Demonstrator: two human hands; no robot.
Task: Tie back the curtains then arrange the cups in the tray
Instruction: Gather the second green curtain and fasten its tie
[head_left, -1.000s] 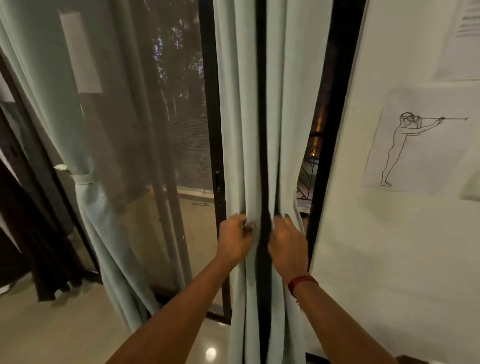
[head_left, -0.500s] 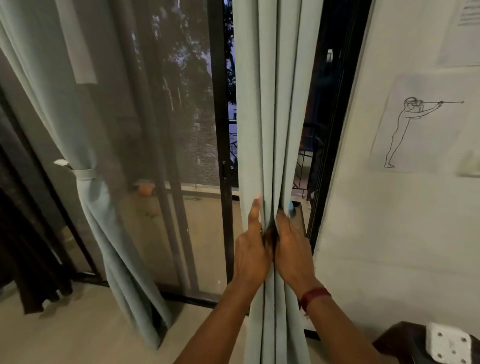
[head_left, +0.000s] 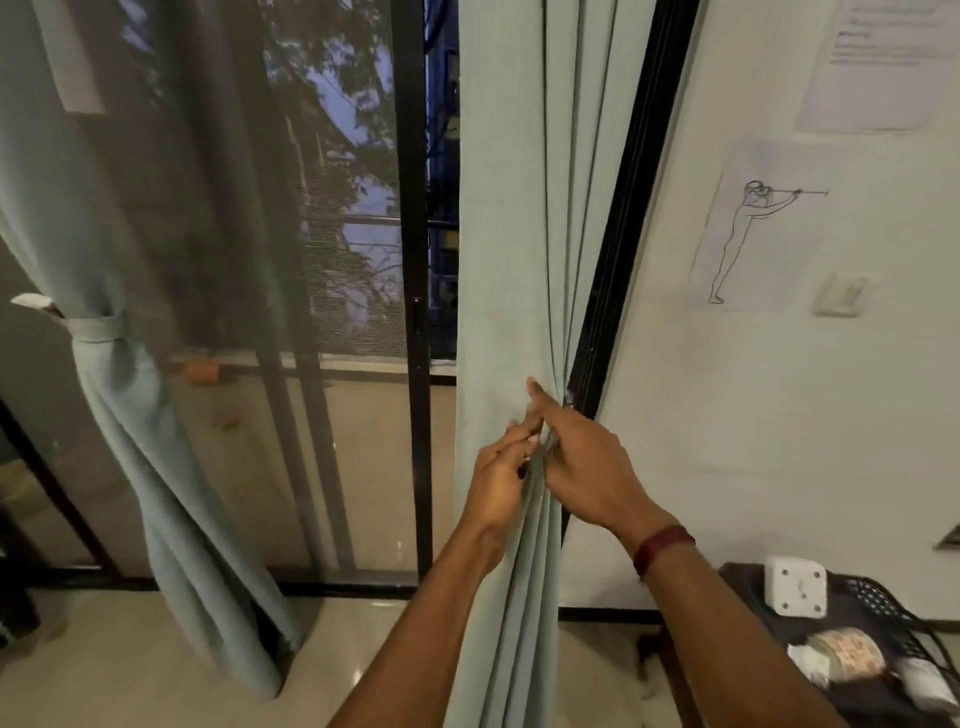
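Observation:
A pale green right curtain (head_left: 509, 234) hangs in the middle of the head view, gathered into folds at waist height. My left hand (head_left: 498, 483) pinches the folds from the left. My right hand (head_left: 587, 467), with a red band on the wrist, presses the folds from the right, its fingers stretched across the cloth. The left curtain (head_left: 104, 374) hangs at the far left, bound by a fabric tie (head_left: 91, 327). A dark tray (head_left: 872, 649) with a white cup-like item (head_left: 930, 686) sits at the lower right, partly cut off.
A black-framed sliding glass door (head_left: 415, 312) with a mesh screen stands behind the curtains. A white wall (head_left: 779, 415) on the right carries a line drawing (head_left: 753, 234), a printed sheet and a switch (head_left: 844, 293). A white block (head_left: 795, 587) rests on the tray.
The right curtain has been drawn further right toward the door frame. Both hands have shifted right with it. My view has dropped, so the tray now shows.

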